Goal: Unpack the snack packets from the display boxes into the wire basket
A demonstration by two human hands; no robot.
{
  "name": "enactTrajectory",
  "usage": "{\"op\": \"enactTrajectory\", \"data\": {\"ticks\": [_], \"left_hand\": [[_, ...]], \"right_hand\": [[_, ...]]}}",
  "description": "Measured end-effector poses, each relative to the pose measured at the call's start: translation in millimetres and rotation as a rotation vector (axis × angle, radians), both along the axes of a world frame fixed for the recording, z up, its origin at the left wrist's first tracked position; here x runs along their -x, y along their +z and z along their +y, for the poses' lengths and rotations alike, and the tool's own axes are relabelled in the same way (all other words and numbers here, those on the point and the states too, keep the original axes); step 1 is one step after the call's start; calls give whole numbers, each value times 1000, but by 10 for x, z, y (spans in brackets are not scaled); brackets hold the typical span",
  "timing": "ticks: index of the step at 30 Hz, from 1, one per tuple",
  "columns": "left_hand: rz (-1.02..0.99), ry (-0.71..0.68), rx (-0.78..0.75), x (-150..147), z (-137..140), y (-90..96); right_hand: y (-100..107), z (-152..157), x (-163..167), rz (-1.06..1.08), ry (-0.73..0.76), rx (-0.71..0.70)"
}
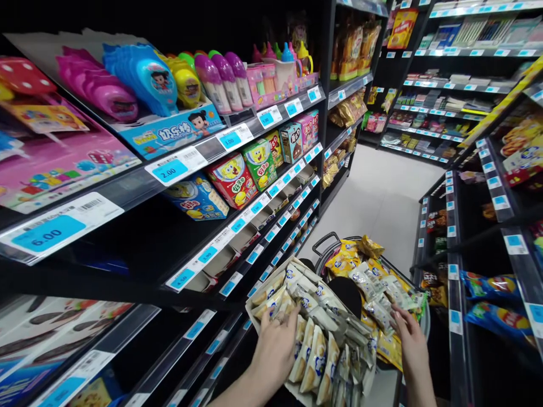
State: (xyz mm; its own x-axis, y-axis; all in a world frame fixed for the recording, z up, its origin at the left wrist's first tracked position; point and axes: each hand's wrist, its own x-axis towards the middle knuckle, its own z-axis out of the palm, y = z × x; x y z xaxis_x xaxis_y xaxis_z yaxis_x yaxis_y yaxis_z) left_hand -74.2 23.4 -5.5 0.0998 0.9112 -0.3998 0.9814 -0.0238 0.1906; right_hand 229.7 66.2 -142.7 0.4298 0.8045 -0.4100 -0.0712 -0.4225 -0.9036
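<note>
My left hand (275,342) reaches into an open cardboard box (384,381) packed with rows of small wrapped snack packets (316,353). Its fingers and thumb are bent around a few packets at the box's left end, and the fingertips are partly hidden among them. My right hand (412,339) is to the right of the box, fingers stretched out and apart. Its fingertips are beside clear-wrapped packets (384,311), which lie with yellow snack bags (345,257) in a round-rimmed basket (425,322). Whether the fingertips touch those packets is hard to make out.
Left, a tall black shelf carries candy toys (148,73), small snack boxes (231,178) and price tags (167,169). A low rack (453,271) with blue chip bags (498,322) stands close on the right. Pale floor (373,186) runs between them toward far shelves (458,85).
</note>
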Motion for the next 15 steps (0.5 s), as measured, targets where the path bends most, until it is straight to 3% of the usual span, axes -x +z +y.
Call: {"op": "enactTrajectory", "data": {"ticks": [6,9,12,15], "left_hand": [[-398,263,58,306,120,645],[-745,134,-80,425,156,937],[-1006,-114,-234,433,153,1039],[-1128,-167,-282,384,131,985]], "right_hand": [[531,-507,272,9,127,-21],[799,-585,613,369,254,-91],[1087,-584,962,766,318,-122],[1298,-571,1101,784,332,-201]]}}
